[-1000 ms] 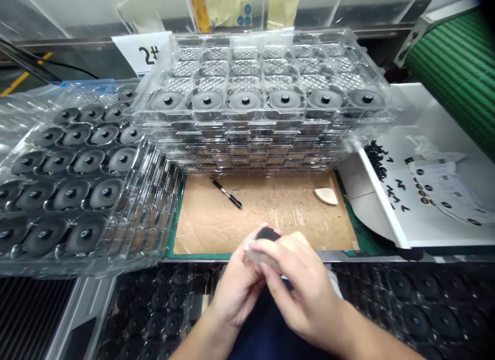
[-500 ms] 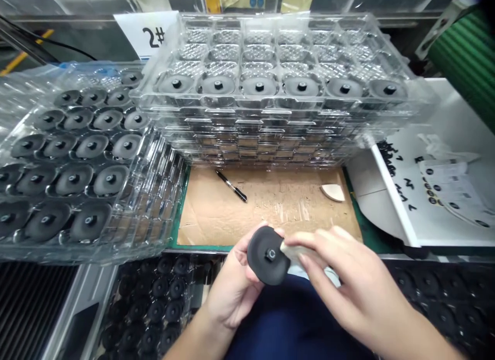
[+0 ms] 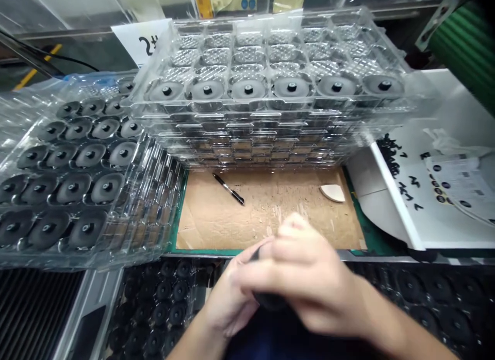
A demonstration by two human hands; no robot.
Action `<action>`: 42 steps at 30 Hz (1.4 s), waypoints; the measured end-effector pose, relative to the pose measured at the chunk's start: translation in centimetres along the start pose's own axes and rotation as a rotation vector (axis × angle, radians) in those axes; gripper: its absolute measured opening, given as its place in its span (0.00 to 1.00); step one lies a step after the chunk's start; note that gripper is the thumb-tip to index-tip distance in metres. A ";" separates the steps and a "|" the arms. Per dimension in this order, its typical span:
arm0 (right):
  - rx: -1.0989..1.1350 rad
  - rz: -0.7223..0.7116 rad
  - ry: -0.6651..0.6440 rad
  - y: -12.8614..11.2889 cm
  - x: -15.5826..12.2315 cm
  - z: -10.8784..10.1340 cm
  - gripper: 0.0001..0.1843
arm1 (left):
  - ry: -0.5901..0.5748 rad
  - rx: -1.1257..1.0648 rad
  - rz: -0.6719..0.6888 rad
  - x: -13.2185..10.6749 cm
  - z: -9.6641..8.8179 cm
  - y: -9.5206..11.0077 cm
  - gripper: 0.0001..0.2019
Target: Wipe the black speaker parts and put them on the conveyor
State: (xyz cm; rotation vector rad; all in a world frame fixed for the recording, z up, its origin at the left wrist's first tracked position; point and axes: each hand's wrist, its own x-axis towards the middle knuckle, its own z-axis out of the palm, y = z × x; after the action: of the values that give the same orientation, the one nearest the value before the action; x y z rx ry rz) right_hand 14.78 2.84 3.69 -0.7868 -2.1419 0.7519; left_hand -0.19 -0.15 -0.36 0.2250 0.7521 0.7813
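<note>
Low over the front edge of the bench, my left hand [image 3: 226,300] grips a round black rubber-looking disc [image 3: 270,301]. Only the lower part and a sliver of the upper edge of the disc show. My right hand [image 3: 313,280], smeared by motion, lies across its face with the fingers curled. The pale flat piece it pinched a moment ago is hidden behind those fingers. Beyond the hands, a black pen [image 3: 229,189] and a cream wedge-shaped piece [image 3: 333,193] lie on the cardboard sheet [image 3: 204,221].
Stacked clear trays [image 3: 247,112] stand at the back, with black discs in the top tray's front row. More disc-filled trays [image 3: 127,215] stand left. At right is a white bin [image 3: 417,231] with small black bits. Further disc trays [image 3: 162,298] sit below the bench edge.
My right hand has moved left and over the disc, covering most of its face and central stub. The pale piece has gone out of sight. The view has shifted slightly.
</note>
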 end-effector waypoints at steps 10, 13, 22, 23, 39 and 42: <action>0.026 0.824 0.005 8.0 -10.6 5.6 0.12 | -0.045 -0.143 -0.017 0.8 -0.7 -0.6 0.31; 0.037 0.862 0.084 7.0 -10.6 5.0 0.15 | -0.037 -0.142 -0.003 1.2 -0.5 -0.7 0.28; 0.039 0.338 0.153 -0.7 -2.7 0.2 0.13 | 0.095 -0.014 0.058 1.3 0.5 -1.4 0.30; 0.070 0.343 0.056 -0.9 -2.5 0.3 0.13 | 0.124 -0.004 0.062 1.3 0.4 -1.5 0.31; -0.267 0.230 0.068 -0.4 -2.7 -1.1 0.14 | -0.049 -0.132 0.007 0.4 0.4 -0.8 0.25; -0.040 0.124 0.101 1.3 -1.7 -0.4 0.15 | -0.108 -0.137 0.030 0.1 0.2 -0.5 0.24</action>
State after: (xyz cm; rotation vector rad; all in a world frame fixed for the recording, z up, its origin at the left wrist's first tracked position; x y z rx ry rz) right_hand 16.43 2.52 2.31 -0.9663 -2.0377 0.7183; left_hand 0.28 -0.42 -0.49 0.1539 0.5918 0.8389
